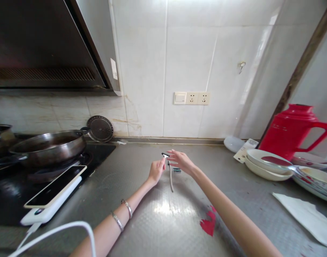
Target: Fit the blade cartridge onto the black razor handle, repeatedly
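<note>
- The left hand (156,172) is mostly curled up, and its thumb and finger pinch a small black-and-white piece (165,155).
- The piece sticks out at the tip of the left hand, on the side toward the wall, up off the metal counter (133,157).
- The right hand (182,162) is open, with its fingers a bit spread and pointing left. It does not grip anything that I can see.
- The piece is just beside the right hand's fingertips. I cannot tell if they touch it.
- A thin gray stick (171,180) lies on the counter between the two hands. Its far end is dark and sits near the right hand's fingers.
- Some small dark strips (176,170) lie just right of the stick, near the underside of the right hand. They are too small to make out well.
- Two silver bracelets (127,208) go around the left arm.
- A red patch (208,224) is on the counter, nearer the person, beside the right arm.
- Far to the left, a phone (57,185) lies on a white block (53,200) with a cord, near a big pan (49,146).
- Far to the right are a red jug (289,132) and white bowls (266,171).
</note>
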### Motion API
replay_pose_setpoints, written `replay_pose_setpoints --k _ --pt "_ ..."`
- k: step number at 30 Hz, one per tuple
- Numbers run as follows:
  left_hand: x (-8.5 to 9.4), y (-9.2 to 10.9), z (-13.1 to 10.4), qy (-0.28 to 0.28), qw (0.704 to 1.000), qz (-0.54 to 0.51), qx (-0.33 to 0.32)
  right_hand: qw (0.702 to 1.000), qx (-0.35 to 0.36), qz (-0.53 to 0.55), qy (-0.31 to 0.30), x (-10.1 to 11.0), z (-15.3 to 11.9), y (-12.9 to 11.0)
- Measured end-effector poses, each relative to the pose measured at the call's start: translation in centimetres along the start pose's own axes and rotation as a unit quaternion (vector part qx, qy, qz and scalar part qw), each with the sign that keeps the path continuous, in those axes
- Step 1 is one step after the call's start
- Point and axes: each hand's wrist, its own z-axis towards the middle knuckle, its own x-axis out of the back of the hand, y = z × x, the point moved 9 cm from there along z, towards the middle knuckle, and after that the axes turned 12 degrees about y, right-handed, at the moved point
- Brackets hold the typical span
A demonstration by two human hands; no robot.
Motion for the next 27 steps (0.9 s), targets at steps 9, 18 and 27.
replay_pose_setpoints --k 9,18,27 --pt "-0.22 -0.03 -0.34 0.004 1.000 -0.004 0.008 0.995 0.005 0.078 -0.055 -1.41 -0.62 0.32" --pt "0.02 0.73 -0.37 0.001 0.999 0.023 -0.040 0.994 0.008 0.098 -0.057 -1.19 -0.71 0.53" --pt "-0.05 0.73 -0.57 -0.003 0.998 0.031 -0.048 0.995 0.008 0.100 -0.021 -0.54 -0.85 0.56"
